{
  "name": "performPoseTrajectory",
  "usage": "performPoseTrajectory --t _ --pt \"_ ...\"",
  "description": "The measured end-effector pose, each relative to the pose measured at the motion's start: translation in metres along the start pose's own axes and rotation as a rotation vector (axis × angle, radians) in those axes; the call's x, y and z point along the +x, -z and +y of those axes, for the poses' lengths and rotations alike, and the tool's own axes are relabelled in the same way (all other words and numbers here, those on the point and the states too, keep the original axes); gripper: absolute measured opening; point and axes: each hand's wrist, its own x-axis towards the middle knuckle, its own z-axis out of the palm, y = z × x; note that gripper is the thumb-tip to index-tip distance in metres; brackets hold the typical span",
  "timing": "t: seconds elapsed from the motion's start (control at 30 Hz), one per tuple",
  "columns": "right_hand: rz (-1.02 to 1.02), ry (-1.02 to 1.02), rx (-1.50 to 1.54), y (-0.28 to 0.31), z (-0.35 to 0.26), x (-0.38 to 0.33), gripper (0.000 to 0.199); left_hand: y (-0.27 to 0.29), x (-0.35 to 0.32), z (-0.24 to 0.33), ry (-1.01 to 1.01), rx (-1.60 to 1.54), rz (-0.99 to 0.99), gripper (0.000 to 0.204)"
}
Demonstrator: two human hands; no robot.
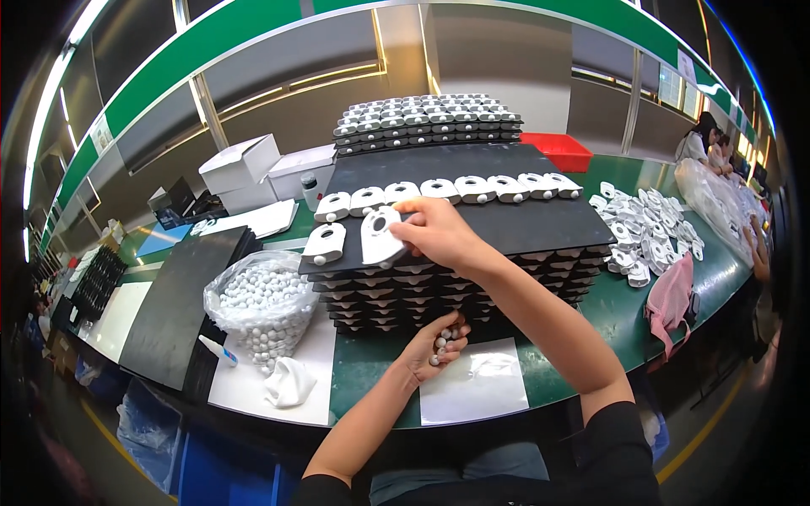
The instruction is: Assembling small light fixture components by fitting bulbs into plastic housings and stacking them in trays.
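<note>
The right hand's grip (434, 229) pinches a white plastic piece (380, 238) at the near left corner of the black tray stack (472, 278); the left hand (434, 347) cups small white balls (445, 341) above the green surface (371, 363); a clear bag of balls (261, 308) sits left; white boxes (253, 169) stand at the far edge.

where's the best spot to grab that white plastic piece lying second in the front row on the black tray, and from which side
Probably by its near rounded edge, coming from above and the front. The white plastic piece lies flat on the black tray, so only its rim offers a pinch. The right hand pinches its neighbour that way, thumb and fingers on the edge, while the left hand cups small white balls.
</note>
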Motion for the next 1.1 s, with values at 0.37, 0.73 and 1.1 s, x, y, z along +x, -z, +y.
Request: performPoseTrajectory --t 0.37,0.73,1.1 --pt "-0.021 -0.154 -0.011 0.003 0.006 0.021 0.019 -0.001 0.004 -0.005 0.083 -0.060 -0.081 0.011" --pt "0.839 0.883 -0.659 0.108 0.041 -0.129 0.015 0.001 0.003 -0.007 0.023 0.167 0.013 0.034" --pt "0.832 -0.378 -1.433 0.276 0.202 -0.238 0.046 -0.004 0.001 -0.007 -0.001 0.249 -0.012 0.035"
